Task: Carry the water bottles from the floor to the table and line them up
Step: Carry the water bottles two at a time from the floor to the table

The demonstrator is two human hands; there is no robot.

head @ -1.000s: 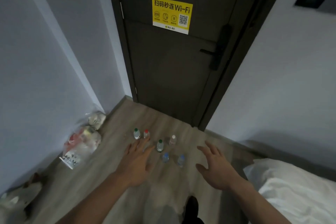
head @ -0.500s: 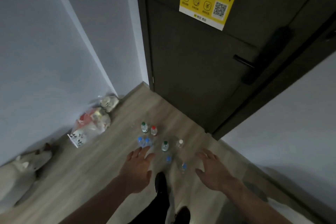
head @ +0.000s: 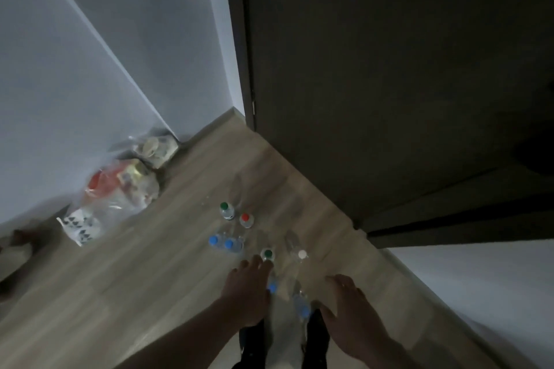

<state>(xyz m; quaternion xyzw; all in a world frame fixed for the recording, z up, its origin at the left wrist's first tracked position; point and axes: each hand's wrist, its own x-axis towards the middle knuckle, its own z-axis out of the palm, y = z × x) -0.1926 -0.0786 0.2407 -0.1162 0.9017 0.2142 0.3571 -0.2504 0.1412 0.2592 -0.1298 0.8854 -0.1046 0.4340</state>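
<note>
Both hands hang palm down over the floor and hold nothing. The left hand (head: 247,293) has its fingers straight and a little spread; its fingertips (head: 267,263) end just at the small clear plastic bottle with the dark green cap (head: 267,254), but whether they touch it I cannot tell. The right hand (head: 352,313) is also relaxed, with the fingers spread and the thumb pointing inward.

Between the two hands stand two clear bottles with blue caps: one (head: 272,287) just beside the left hand, partly behind it, and one (head: 302,307) nearer to the right thumb, blurred. A clear bottle with a white cap (head: 302,254) stands to the right of the dark green cap, beyond the right hand and apart from it.

Farther from the dark green cap, to the left, two more blue-capped bottles (head: 221,242) stand close together. Beyond them are a second green-capped bottle (head: 225,209) and a red-capped bottle (head: 245,219), side by side. All bottles stand upright on the light wooden floor (head: 135,293).

Far to the left of the bottles, clear plastic bags (head: 120,197) with colourful contents lie against the grey wall. A dark door (head: 374,84) rises behind the bottles.
</note>
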